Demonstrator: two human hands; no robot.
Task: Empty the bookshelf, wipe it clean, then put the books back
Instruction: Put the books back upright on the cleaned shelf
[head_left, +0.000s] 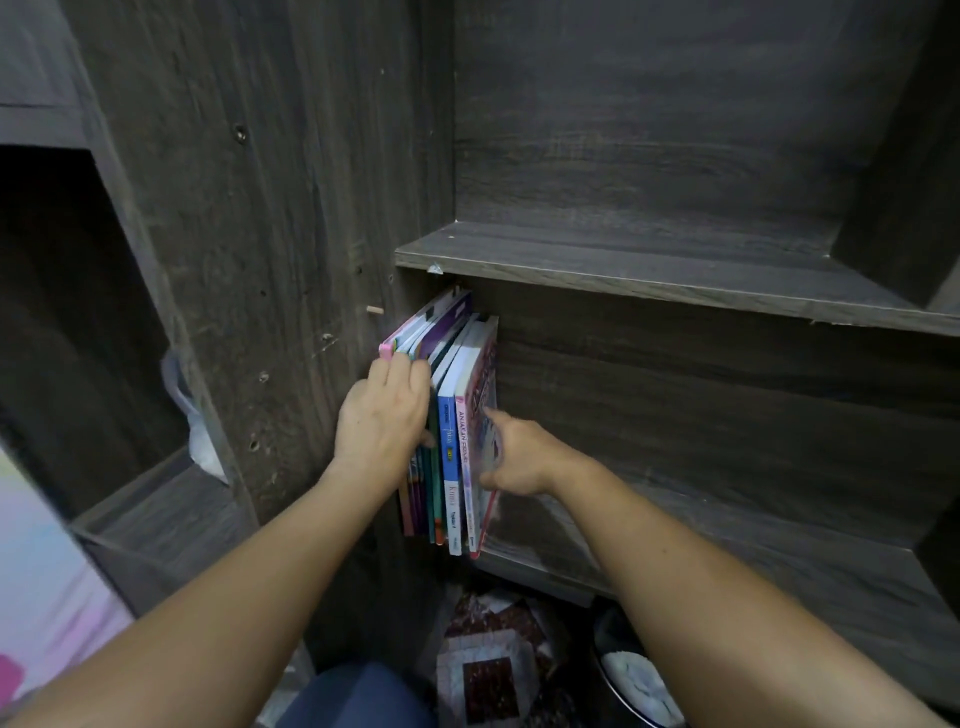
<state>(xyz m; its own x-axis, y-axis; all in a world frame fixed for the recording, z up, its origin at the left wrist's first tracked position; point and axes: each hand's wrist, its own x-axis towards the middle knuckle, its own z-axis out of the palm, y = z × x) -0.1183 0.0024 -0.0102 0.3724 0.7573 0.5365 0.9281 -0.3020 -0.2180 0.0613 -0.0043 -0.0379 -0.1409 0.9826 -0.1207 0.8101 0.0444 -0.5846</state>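
A row of thin books (451, 441) stands upright at the left end of the dark wood bookshelf's lower shelf (727, 545), against the side panel. My left hand (382, 415) lies over the spines of the left group, with its fingertips hooked between the books. My right hand (524, 457) presses against the cover of the rightmost pink book (480, 384), index finger stretched along it. To the right of the books the shelf is bare. The shelf board above (675, 270) carries nothing.
A wooden peg (374, 310) sticks out of the side panel by the books. A crumpled plastic bag (197, 441) sits in the left compartment. Below lie a patterned mat (493, 670) and a white cloth (636, 680) in a round container. Pastel fabric (47, 571) fills the left edge.
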